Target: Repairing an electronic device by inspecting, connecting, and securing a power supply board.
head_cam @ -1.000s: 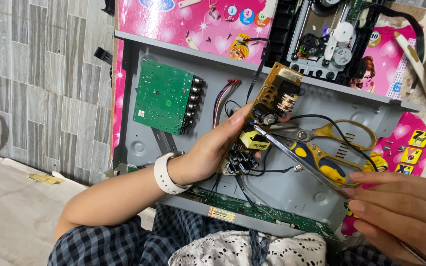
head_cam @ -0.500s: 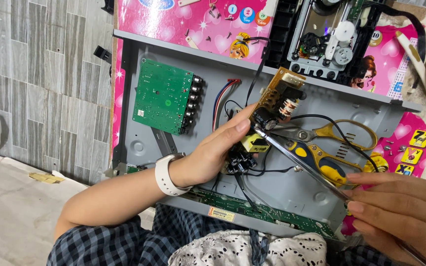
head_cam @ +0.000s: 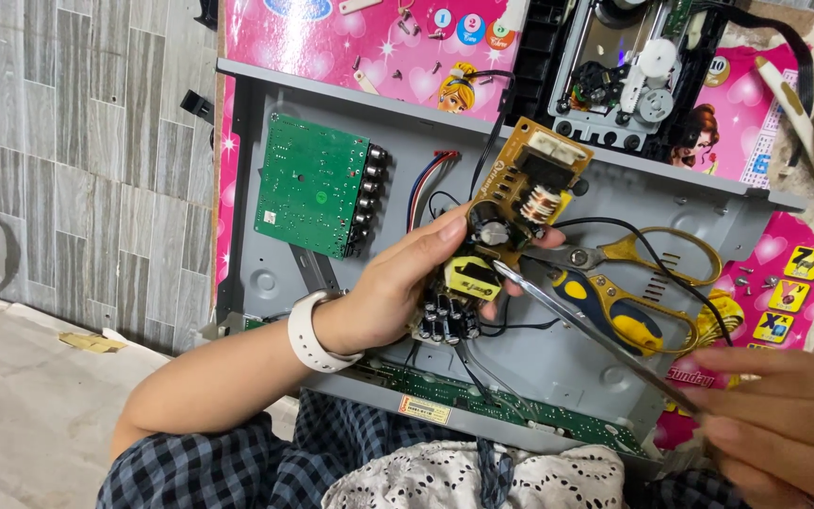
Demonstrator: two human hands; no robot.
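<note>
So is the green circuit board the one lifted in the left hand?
No: the left hand grips the tan circuit board, while the green circuit board sits mounted in the grey chassis.

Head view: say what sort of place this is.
Probably a home floor used for electronics repair, not a proper workshop: tiled floor, an opened grey metal chassis on a pink children's mat, and scissors alongside.

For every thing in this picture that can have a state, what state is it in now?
Grey metal case: lid off, inside exposed.
Yellow-brown circuit board: lifted off the case, tilted, wires attached.
Left hand: gripping that board.
Right hand: holding the tweezers.
Tweezers: tips at the board's edge.
Green circuit board: lying flat in the case.
Scissors: lying in the case, blades closed.
Disc drive unit: out of the case, mechanism uncovered.
</note>
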